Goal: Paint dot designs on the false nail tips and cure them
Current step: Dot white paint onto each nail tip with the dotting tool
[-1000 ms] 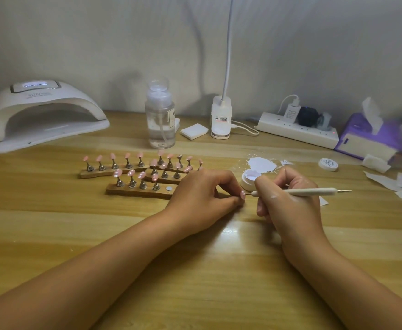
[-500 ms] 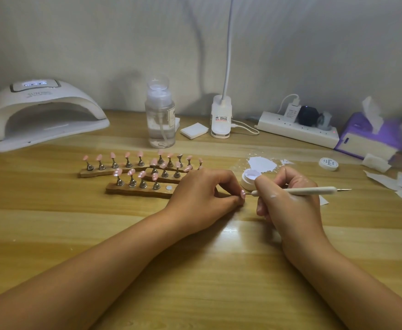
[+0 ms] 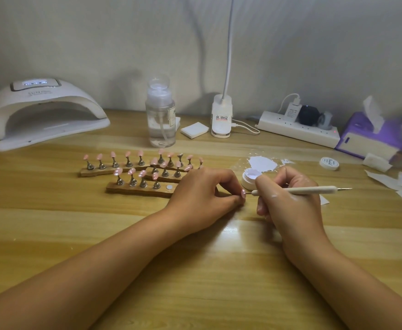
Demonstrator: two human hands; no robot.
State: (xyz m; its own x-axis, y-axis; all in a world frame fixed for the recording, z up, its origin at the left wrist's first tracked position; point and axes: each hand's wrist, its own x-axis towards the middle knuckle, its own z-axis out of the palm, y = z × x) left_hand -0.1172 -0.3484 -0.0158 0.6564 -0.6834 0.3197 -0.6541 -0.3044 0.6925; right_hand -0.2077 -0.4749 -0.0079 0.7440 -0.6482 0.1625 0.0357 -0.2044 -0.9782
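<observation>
My left hand [image 3: 203, 191] rests on the table and pinches a single pink nail tip [image 3: 243, 193] on its holder between thumb and fingers. My right hand [image 3: 288, 198] grips a white dotting pen [image 3: 312, 189]; the pen's metal point touches that nail tip. Several more pink nail tips stand on pegs on wooden strips [image 3: 133, 189] to the left, where one peg seat is vacant. An open white jar of pale gel [image 3: 250, 177] sits just behind my right hand. The white curing lamp [image 3: 42, 113] stands at the far left with its display lit.
A clear pump bottle [image 3: 160, 120], a white pad [image 3: 194, 132], a desk lamp base [image 3: 221, 117] and a power strip [image 3: 297, 129] line the back. A purple tissue box [image 3: 367, 136], a jar lid [image 3: 329, 163], white paint smears [image 3: 263, 163] and paper scraps [image 3: 400, 184] lie to the right.
</observation>
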